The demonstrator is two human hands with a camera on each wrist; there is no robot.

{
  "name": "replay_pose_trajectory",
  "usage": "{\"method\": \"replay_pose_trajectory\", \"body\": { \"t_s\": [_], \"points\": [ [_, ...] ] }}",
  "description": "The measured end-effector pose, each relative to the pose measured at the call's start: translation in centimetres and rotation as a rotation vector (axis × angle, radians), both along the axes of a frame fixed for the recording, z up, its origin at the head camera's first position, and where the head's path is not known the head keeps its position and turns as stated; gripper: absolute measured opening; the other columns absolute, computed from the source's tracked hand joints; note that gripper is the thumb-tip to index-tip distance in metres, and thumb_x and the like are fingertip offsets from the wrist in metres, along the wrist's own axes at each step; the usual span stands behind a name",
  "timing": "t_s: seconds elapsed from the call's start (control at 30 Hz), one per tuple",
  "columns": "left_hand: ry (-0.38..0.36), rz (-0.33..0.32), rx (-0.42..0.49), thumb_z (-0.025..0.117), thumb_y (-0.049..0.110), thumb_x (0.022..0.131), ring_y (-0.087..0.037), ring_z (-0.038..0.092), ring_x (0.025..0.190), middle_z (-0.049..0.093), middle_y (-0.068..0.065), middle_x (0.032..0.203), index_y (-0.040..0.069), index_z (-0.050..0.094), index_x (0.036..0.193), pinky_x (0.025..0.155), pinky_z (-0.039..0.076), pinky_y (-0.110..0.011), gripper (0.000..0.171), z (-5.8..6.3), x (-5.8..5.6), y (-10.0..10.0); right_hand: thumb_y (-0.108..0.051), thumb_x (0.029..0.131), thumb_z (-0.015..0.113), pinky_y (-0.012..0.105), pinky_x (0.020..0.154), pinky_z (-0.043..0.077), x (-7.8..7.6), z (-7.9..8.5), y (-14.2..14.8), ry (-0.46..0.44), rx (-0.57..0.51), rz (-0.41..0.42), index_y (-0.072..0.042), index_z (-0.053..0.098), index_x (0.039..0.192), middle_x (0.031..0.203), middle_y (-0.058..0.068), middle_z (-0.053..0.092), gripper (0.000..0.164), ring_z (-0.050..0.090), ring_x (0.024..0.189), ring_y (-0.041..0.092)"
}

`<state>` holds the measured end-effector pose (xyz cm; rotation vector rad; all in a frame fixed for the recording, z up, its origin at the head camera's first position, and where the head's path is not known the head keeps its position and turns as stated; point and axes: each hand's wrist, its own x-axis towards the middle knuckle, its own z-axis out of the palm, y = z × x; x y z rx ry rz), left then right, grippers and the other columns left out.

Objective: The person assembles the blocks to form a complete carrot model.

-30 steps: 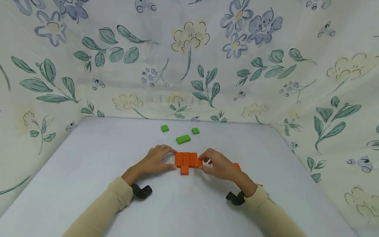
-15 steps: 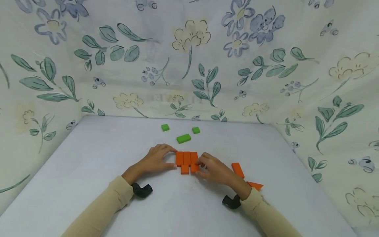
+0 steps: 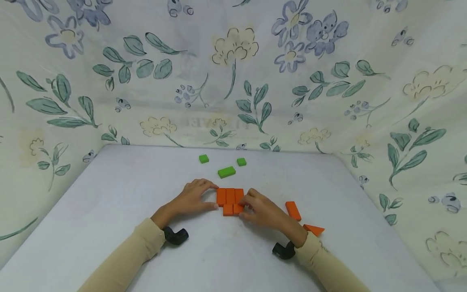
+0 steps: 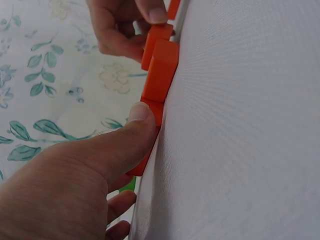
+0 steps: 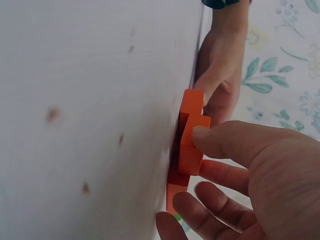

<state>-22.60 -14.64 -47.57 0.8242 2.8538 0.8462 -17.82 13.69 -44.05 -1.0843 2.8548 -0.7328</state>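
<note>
Orange blocks (image 3: 230, 196), green blocks (image 3: 226, 172), white table (image 3: 219, 255)
Backdrop (image 3: 204, 61): blue, cream and green floral print on white; sleeves (image 3: 118, 255) beige.

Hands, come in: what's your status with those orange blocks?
Right hand pinching a short orange block. Left hand holding the leftmost long orange block. Green blocks beyond; nothing seems in the way.

Head view: from high up, fwd & down, wide. L/R wrist views: low, v. close, rolled sideways, roughly facing ea. other; all 3 share orange blocks (image 3: 230, 197).
</note>
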Motion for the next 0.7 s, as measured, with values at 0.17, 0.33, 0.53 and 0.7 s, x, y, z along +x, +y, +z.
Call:
{"method": "replay_pose_trajectory", "body": {
  "t_s": [0.17, 0.33, 0.53, 0.7],
  "points": [
    [0.014, 0.0, 0.002, 0.073, 0.058, 0.083, -0.026, 0.043, 0.136, 0.053, -0.002, 0.142, 0.026, 0.057, 0.136, 0.105, 0.032, -0.051, 0.064, -0.16, -0.07, 0.05, -0.017, 0.088, 0.077, 0.02, 0.073, 0.049, -0.01, -0.25, -0.02, 0.008, -0.006, -0.001, -0.006, 0.07, 0.112, 0.096, 0.006, 0.055, 0.027, 0.055, 0.085, 0.016],
    [0.014, -0.007, -0.003, 0.073, 0.058, 0.083, -0.027, 0.042, 0.136, 0.053, -0.002, 0.142, 0.027, 0.056, 0.136, 0.104, 0.032, -0.05, 0.063, 0.03, -0.11, 0.14, -0.018, 0.087, 0.078, 0.018, 0.071, 0.046, 0.02, -0.35, -0.12, 0.081, 0.019, 0.023, -0.007, 0.071, 0.111, 0.094, 0.005, 0.055, 0.027, 0.052, 0.082, 0.013],
    [0.014, 0.003, 0.004, 0.074, 0.055, 0.083, -0.028, 0.042, 0.137, 0.053, -0.003, 0.143, 0.026, 0.057, 0.136, 0.104, 0.032, -0.051, 0.062, 0.45, -0.19, 0.2, -0.018, 0.086, 0.079, 0.018, 0.072, 0.048, -0.19, -0.5, -0.33, 0.149, 0.031, 0.038, -0.01, 0.069, 0.112, 0.092, 0.001, 0.055, 0.029, 0.049, 0.081, 0.009],
    [0.008, 0.003, 0.005, 0.074, 0.055, 0.083, -0.028, 0.042, 0.137, 0.053, -0.003, 0.143, 0.026, 0.057, 0.136, 0.104, 0.032, -0.051, 0.062, 0.11, -0.09, 0.2, -0.02, 0.086, 0.08, 0.017, 0.071, 0.048, -0.11, -0.82, -0.38, 0.152, 0.033, 0.04, -0.01, 0.069, 0.113, 0.091, 0.001, 0.054, 0.031, 0.049, 0.08, 0.008]
  ]
}}
